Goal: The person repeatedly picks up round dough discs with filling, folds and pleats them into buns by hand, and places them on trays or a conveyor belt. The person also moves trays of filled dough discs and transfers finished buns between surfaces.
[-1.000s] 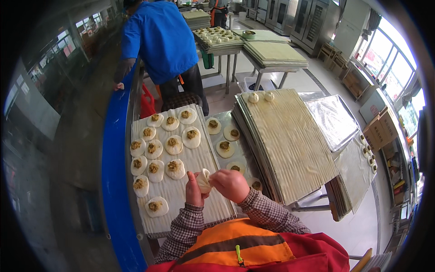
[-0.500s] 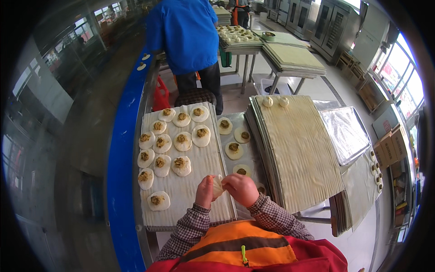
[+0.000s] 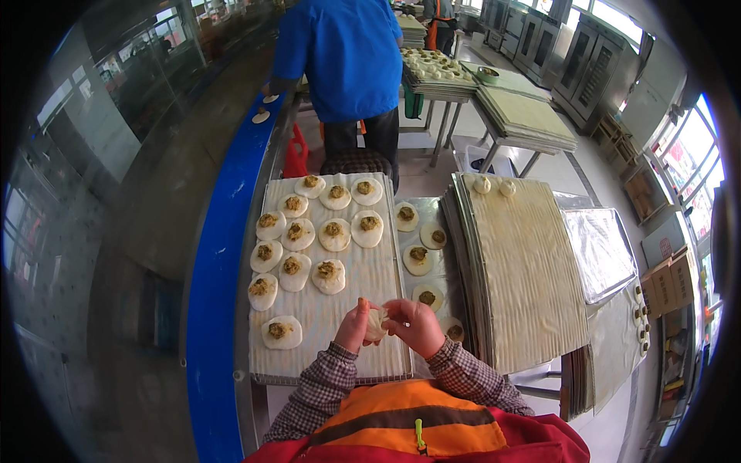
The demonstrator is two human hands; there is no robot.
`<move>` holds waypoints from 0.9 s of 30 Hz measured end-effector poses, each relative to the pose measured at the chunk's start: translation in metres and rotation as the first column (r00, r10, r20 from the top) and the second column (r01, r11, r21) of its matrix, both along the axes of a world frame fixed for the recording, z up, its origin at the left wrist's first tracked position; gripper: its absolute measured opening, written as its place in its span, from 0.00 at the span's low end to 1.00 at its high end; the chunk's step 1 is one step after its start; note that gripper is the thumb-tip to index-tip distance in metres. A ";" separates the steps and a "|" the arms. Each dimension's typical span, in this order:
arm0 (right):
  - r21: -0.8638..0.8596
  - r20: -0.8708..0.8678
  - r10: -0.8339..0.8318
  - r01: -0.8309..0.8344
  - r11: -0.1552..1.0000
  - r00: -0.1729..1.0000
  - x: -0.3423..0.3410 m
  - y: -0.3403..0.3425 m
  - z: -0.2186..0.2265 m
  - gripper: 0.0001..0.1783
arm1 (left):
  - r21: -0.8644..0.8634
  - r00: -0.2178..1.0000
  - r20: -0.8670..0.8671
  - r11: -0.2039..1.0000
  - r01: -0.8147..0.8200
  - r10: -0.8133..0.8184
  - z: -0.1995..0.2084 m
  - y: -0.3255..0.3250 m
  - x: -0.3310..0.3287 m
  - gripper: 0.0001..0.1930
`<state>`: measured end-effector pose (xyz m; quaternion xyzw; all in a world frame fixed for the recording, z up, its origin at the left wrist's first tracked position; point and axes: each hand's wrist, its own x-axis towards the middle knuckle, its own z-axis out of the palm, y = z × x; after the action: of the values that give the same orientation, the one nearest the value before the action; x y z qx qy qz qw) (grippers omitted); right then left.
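My left hand (image 3: 353, 326) and my right hand (image 3: 417, 325) are both closed around one pale dough piece (image 3: 377, 322), pinched between the fingers just above the near end of a lined tray (image 3: 363, 289). On that tray lie several flat round dough discs, each topped with a dab of brownish filling (image 3: 328, 271). More filled discs (image 3: 418, 258) sit on the metal surface to the right of the tray.
A stack of cloth-lined trays (image 3: 525, 270) with two closed dough balls (image 3: 494, 186) stands to the right. A foil-covered tray (image 3: 602, 251) lies beyond it. A person in a blue top (image 3: 340, 62) stands at the far end. A blue rail (image 3: 212, 293) borders the left.
My hands have stayed together on the dough piece, the fingers working around it. The view has shifted slightly, so the person in blue appears nearer the top.
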<state>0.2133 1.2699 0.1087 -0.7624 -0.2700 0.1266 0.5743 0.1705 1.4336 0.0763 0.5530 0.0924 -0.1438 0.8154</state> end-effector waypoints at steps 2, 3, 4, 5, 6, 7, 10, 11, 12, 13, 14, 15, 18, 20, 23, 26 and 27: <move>0.042 -0.097 0.016 -0.012 0.999 0.995 0.000 0.001 -0.003 0.07 | -0.013 0.993 0.078 0.996 -0.087 0.087 -0.002 0.001 0.000 0.33; 0.058 -0.076 0.006 -0.001 0.998 0.997 0.001 0.002 -0.004 0.08 | 0.010 0.960 0.163 0.972 -0.234 0.229 -0.004 -0.002 -0.002 0.33; 0.062 -0.097 0.000 0.006 0.998 0.995 0.002 0.002 -0.005 0.08 | 0.024 0.935 0.280 0.972 -0.232 0.216 -0.006 0.000 -0.002 0.32; -0.005 0.117 0.002 -0.001 1.000 0.993 0.002 0.002 -0.007 0.08 | 0.165 0.892 0.362 0.923 -0.347 0.271 -0.008 -0.002 -0.004 0.31; -0.081 0.288 0.022 0.001 0.997 0.957 0.003 0.003 -0.008 0.08 | 0.311 0.874 0.459 0.892 -0.328 0.161 -0.010 0.000 -0.005 0.29; -0.142 0.438 0.036 0.030 0.989 0.898 0.002 0.004 -0.008 0.08 | 0.460 0.868 0.495 0.833 -0.307 0.047 -0.012 0.000 -0.006 0.27; -0.123 0.564 0.095 -0.031 0.992 0.820 -0.001 0.007 -0.008 0.05 | 0.114 0.991 0.053 0.985 -0.127 0.122 -0.015 0.006 -0.007 0.27; -0.108 0.476 0.065 -0.015 0.994 0.877 -0.002 0.008 -0.007 0.05 | -0.010 0.992 -0.045 0.993 -0.122 0.121 -0.015 0.007 -0.004 0.27; -0.090 0.368 0.029 0.005 0.996 0.929 -0.002 0.007 -0.006 0.05 | -0.054 0.993 -0.082 0.995 -0.088 0.084 -0.016 0.006 -0.003 0.27; -0.075 0.238 0.028 -0.010 0.997 0.971 -0.002 0.007 -0.005 0.04 | -0.100 0.992 -0.119 0.993 -0.057 0.045 -0.016 0.005 0.000 0.27; -0.088 0.229 0.014 0.007 0.996 0.973 -0.002 0.007 -0.004 0.04 | -0.090 0.978 -0.197 0.993 -0.081 0.062 -0.016 0.002 0.003 0.28; -0.102 0.205 0.033 -0.012 0.995 0.978 -0.001 0.006 -0.004 0.04 | -0.035 0.977 0.013 0.976 -0.213 0.214 -0.015 -0.003 0.005 0.28; -0.113 0.217 0.052 -0.028 0.993 0.975 0.002 0.006 -0.004 0.04 | 0.190 0.808 0.419 0.830 -0.524 0.415 -0.017 -0.012 0.008 0.28; -0.169 0.431 0.101 -0.030 0.985 0.897 0.002 0.009 -0.005 0.06 | 0.413 0.867 0.426 0.797 -0.441 0.259 -0.020 -0.013 0.006 0.28; -0.183 0.464 0.125 -0.043 0.982 0.877 -0.001 0.015 -0.006 0.08 | 0.135 0.946 -0.069 0.942 -0.306 0.317 -0.030 -0.002 0.002 0.28; -0.240 0.325 0.202 -0.126 0.962 0.924 -0.003 0.017 -0.008 0.10 | -0.036 0.945 -0.225 0.967 -0.253 0.238 -0.039 0.009 0.001 0.30; -0.273 0.323 0.235 -0.147 0.951 0.917 -0.003 0.019 -0.009 0.10 | -0.124 0.958 -0.235 0.972 -0.198 0.165 -0.040 0.012 0.002 0.30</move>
<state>0.2107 1.2888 0.0999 -0.8069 -0.4244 0.0762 0.4037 0.1724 1.4453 0.0362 0.4613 0.2230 -0.1355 0.8480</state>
